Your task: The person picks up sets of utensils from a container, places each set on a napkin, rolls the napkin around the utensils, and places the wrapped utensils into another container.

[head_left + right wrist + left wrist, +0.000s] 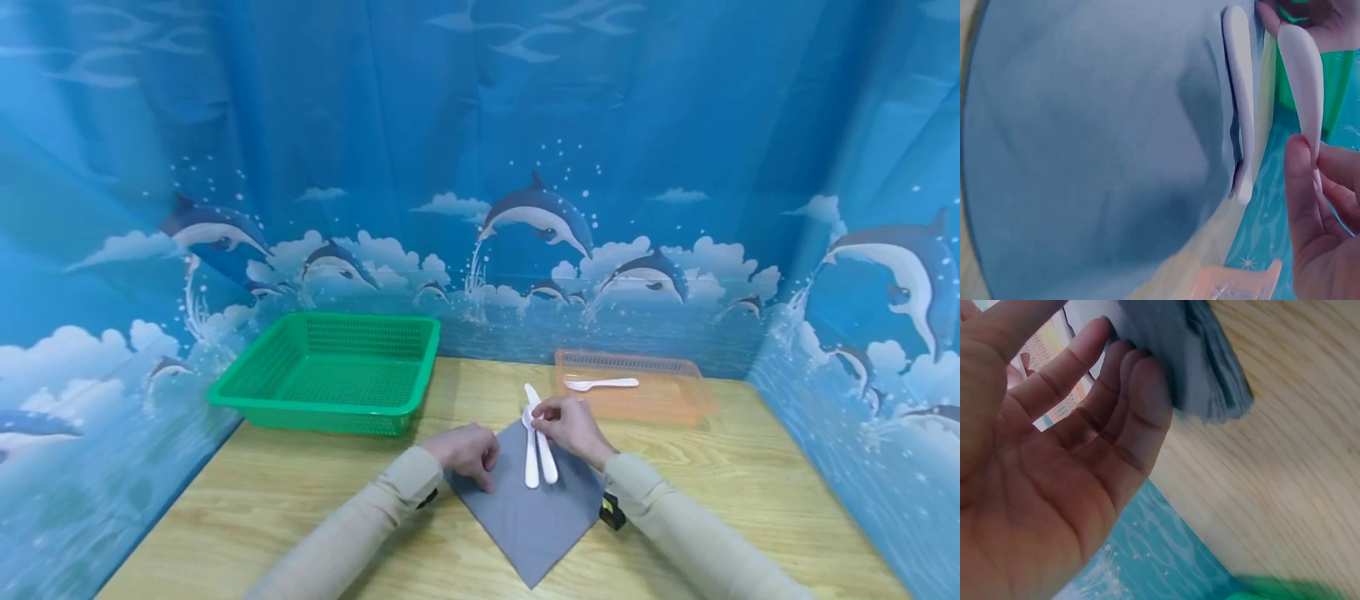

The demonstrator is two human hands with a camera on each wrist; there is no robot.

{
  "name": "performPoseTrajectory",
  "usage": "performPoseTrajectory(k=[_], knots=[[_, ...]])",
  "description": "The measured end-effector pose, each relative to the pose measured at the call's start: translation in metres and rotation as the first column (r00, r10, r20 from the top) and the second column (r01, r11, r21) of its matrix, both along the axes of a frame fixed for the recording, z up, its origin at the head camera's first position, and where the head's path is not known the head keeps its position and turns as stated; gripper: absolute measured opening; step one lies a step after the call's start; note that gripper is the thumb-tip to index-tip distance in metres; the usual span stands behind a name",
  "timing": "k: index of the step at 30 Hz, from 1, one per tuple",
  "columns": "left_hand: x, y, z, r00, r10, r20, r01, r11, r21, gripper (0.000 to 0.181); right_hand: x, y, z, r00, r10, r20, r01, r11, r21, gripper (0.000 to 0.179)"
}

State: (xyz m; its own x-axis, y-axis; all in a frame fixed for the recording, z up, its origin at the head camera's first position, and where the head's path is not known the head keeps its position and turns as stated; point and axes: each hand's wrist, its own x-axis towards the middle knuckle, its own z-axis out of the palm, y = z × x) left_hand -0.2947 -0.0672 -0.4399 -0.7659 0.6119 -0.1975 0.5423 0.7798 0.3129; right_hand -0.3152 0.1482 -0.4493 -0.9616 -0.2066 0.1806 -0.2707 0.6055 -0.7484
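Note:
A grey cloth napkin lies on the table with one corner toward me. My right hand pinches a white plastic knife between thumb and fingers; its broad handle end points away from that hand in the right wrist view. Just left of the knife, a white spoon lies on the napkin, its bowl toward the back corner. At the napkin's left corner rests my left hand, its loosely bent fingers touching the layered cloth edge in the left wrist view. That thumb's tip is outside the left wrist view.
An orange basket stands at the back right with a white fork in it. A larger green basket sits at the back left. Behind the wooden table hangs a blue dolphin-print curtain, which also closes both sides.

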Motion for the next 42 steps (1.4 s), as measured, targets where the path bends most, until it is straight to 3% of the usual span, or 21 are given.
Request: performPoseTrajectory(k=[6, 15, 20, 23, 29, 34, 42], knots=[[-0.001, 0.000, 0.000, 0.999, 0.017, 0.035, -0.016, 1.000, -0.013, 0.029, 0.001, -0.016, -0.005, 0.998, 0.026, 0.055, -0.021, 0.995, -0.102, 0.010], [-0.004, 0.001, -0.003, 0.998, 0.025, 0.062, -0.024, 1.000, -0.014, 0.031, -0.005, -0.036, -0.008, 0.993, -0.030, 0.117, 0.041, 0.995, -0.090, 0.010], [-0.005, 0.001, -0.001, 0.996, 0.050, 0.080, -0.048, 0.998, -0.029, 0.033, -0.008, -0.040, -0.010, 0.993, -0.021, 0.119, 0.024, 0.999, -0.022, 0.007], [-0.004, 0.001, 0.000, 0.996, 0.045, 0.083, -0.043, 0.999, -0.031, 0.033, -0.009, -0.041, -0.011, 0.997, -0.019, 0.071, 0.014, 0.998, 0.065, 0.005], [-0.005, 0.001, -0.003, 0.993, 0.054, 0.104, -0.052, 0.998, -0.018, 0.032, -0.008, -0.041, -0.013, 0.999, -0.031, -0.025, 0.037, 0.968, 0.250, 0.007], [-0.007, 0.000, -0.005, 0.993, 0.045, 0.107, -0.044, 0.999, -0.009, 0.032, -0.008, -0.042, -0.016, 0.998, -0.009, -0.057, 0.026, 0.954, 0.298, 0.008], [-0.006, 0.000, -0.004, 0.991, 0.050, 0.126, -0.050, 0.999, -0.006, 0.031, -0.008, -0.043, -0.016, 0.999, 0.024, -0.038, -0.010, 0.941, 0.339, 0.006]])
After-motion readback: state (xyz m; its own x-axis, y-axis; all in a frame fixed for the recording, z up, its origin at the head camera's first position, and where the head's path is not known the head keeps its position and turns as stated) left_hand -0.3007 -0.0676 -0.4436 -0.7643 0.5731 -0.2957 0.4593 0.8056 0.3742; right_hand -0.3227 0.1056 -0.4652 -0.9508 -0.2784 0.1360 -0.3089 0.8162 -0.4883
